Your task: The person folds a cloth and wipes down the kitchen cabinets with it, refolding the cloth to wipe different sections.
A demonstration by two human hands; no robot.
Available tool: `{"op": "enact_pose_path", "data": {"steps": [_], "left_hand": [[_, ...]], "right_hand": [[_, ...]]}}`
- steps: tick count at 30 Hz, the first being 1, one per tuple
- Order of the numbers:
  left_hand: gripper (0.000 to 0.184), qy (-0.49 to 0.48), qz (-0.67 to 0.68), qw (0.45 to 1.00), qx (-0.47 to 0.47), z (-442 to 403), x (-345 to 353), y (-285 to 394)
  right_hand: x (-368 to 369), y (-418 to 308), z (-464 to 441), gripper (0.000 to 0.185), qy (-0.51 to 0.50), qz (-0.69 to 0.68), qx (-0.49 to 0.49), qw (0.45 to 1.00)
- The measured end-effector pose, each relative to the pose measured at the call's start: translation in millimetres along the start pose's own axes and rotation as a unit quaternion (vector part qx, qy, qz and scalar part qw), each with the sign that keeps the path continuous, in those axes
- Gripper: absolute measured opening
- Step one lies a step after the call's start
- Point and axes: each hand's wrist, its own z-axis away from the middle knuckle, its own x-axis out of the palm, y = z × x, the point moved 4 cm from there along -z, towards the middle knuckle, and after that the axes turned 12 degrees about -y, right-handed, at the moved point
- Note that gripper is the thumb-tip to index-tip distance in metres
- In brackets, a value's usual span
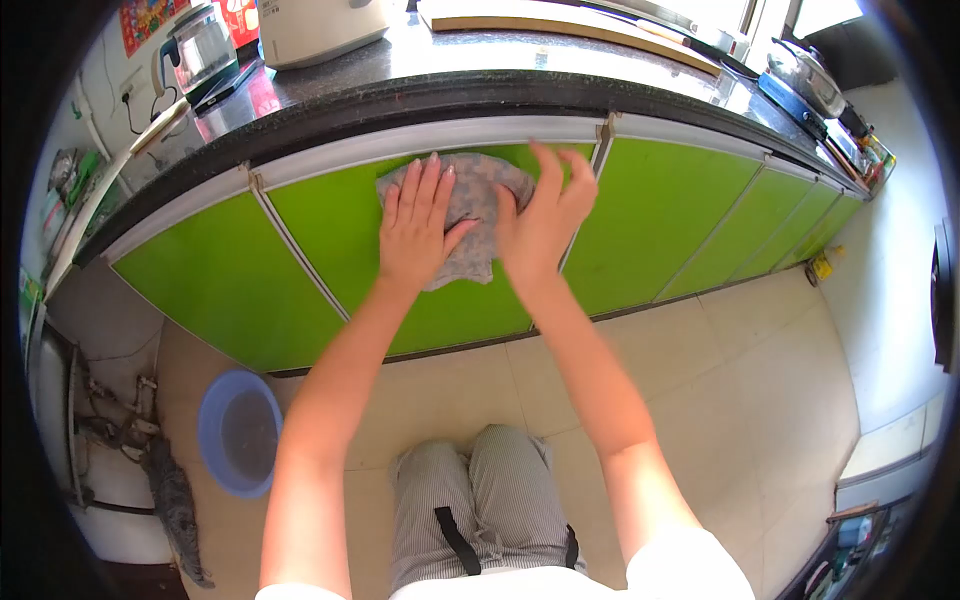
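A grey patterned cloth (470,190) lies spread against a green cabinet door (335,230) below the dark countertop. My left hand (418,225) rests flat on the cloth's left part, its fingers extended and pointing up. At the cloth's right edge is my right hand (545,215), slightly blurred, with its fingers apart and its thumb against or just over the cloth. Whether the right thumb presses the fabric cannot be made out.
A blue basin (240,432) of murky water stands on the tiled floor at the left. On the countertop (400,62) are a glass kettle (200,50), a light-coloured appliance (320,30), a wooden board (570,30) and a pot (805,78). More green doors (670,200) extend rightward.
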Motion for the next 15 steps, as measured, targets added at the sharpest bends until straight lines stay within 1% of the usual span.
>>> {"op": "enact_pose_path", "data": {"steps": [1, 2, 4, 6, 7, 9, 10, 13, 15], "left_hand": [[0.068, -0.005, -0.003, 1.0, -0.007, -0.2, -0.9, -1.4], [0.067, -0.038, -0.059, 0.997, -0.015, -0.8, -0.1, -1.6], [0.065, -0.107, -0.164, 0.98, -0.033, -1.5, -0.6, 0.7], [0.064, -0.102, -0.165, 0.981, -0.005, 0.8, -0.7, -2.6], [0.063, -0.099, -0.166, 0.981, 0.008, 2.6, -1.5, -6.3], [0.063, -0.083, -0.071, 0.992, 0.059, 5.7, -5.3, -13.5], [0.063, -0.076, -0.026, 0.993, 0.085, 5.6, -7.0, -18.0], [0.064, -0.075, -0.056, 0.989, 0.116, 7.3, -2.7, -24.4], [0.065, -0.056, -0.061, 0.991, 0.102, 7.6, 5.6, -26.0]], "right_hand": [[-2.1, -9.9, 10.2, 0.048, -0.026, -0.064, -0.05, 0.996], [-4.2, -20.5, 24.1, 0.048, -0.053, -0.126, -0.1, 0.985], [8.4, -33.0, 38.5, 0.05, -0.096, -0.148, -0.153, 0.972], [33.4, -33.7, 54.9, 0.052, -0.127, -0.068, -0.158, 0.977], [47.5, -21.1, 55.4, 0.054, -0.136, -0.038, -0.157, 0.977], [75.6, 6.0, 42.9, 0.057, -0.152, 0.019, -0.156, 0.976], [78.9, 11.6, 43.9, 0.055, -0.139, 0.0, -0.17, 0.976], [89.7, 19.8, 48.9, 0.052, -0.119, 0.018, -0.184, 0.976], [92.6, 24.9, 48.6, 0.051, -0.093, 0.043, -0.207, 0.973]]}}
